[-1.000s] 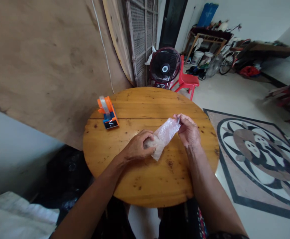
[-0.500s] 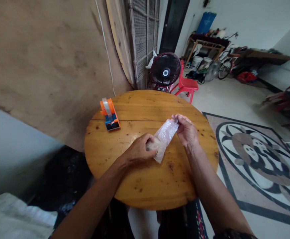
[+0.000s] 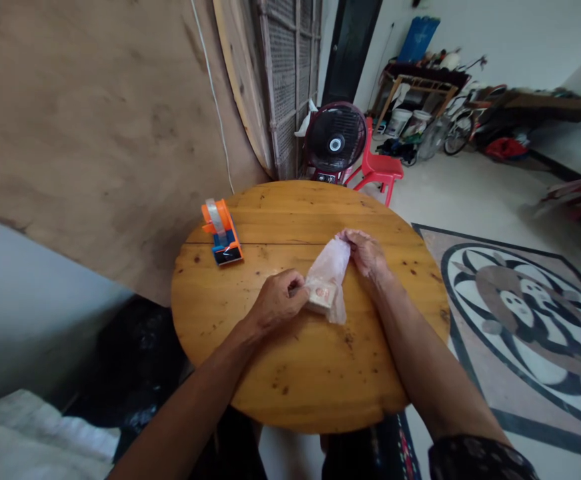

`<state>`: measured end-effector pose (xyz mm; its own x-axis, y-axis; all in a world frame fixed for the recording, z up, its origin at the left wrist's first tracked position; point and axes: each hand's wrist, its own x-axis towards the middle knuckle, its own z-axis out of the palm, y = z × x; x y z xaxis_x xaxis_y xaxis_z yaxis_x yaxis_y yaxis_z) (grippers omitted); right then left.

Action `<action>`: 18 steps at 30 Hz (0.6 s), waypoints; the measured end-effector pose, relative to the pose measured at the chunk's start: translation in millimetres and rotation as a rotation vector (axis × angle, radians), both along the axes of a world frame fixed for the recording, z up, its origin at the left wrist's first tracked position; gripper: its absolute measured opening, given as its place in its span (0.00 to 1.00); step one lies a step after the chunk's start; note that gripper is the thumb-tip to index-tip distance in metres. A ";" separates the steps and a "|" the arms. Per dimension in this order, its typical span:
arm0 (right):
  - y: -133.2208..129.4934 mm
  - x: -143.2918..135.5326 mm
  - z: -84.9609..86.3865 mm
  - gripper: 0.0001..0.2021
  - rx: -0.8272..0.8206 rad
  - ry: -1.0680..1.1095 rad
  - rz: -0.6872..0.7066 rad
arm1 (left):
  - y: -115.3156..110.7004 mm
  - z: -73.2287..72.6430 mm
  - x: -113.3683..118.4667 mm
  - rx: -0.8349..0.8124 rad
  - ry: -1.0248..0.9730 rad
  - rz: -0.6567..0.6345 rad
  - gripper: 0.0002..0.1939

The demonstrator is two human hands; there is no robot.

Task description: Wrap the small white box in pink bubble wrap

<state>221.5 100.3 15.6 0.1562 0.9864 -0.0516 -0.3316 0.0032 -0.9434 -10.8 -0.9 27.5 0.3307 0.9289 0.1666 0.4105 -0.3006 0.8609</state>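
Note:
A small pale box (image 3: 322, 296) with a reddish round mark lies low over the middle of the round wooden table. Around and beyond it stretches a strip of translucent bubble wrap (image 3: 331, 261). My left hand (image 3: 283, 295) pinches the box's left side, thumb and fingers closed at the wrap there. The far end of the bubble wrap is gripped by my right hand (image 3: 365, 253), with the fingers closed on its edge. How much of the box the wrap covers underneath is hidden.
An orange and blue tape dispenser (image 3: 223, 232) stands at the left of the wooden table (image 3: 290, 213). Past the far edge are a dark fan (image 3: 335, 143) and a red plastic chair (image 3: 380, 167). A board wall (image 3: 95, 133) rises close on the left.
The box's marked face has come into view as my left hand shifted left to its side. My right hand has moved slightly left, and the wrap hangs looser.

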 end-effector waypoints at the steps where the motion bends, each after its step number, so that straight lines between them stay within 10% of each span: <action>1: 0.3 5.0 -2.0 0.09 -0.016 -0.012 0.009 | 0.6 -0.2 -0.5 0.000 0.007 0.007 0.06; 11: -21.5 19.2 36.3 0.14 0.131 -0.248 0.019 | -0.7 0.8 1.3 -0.067 -0.009 0.060 0.07; 18: -56.0 -18.9 59.6 0.18 0.152 -1.292 0.301 | 1.7 -1.7 2.5 0.088 -0.003 0.104 0.05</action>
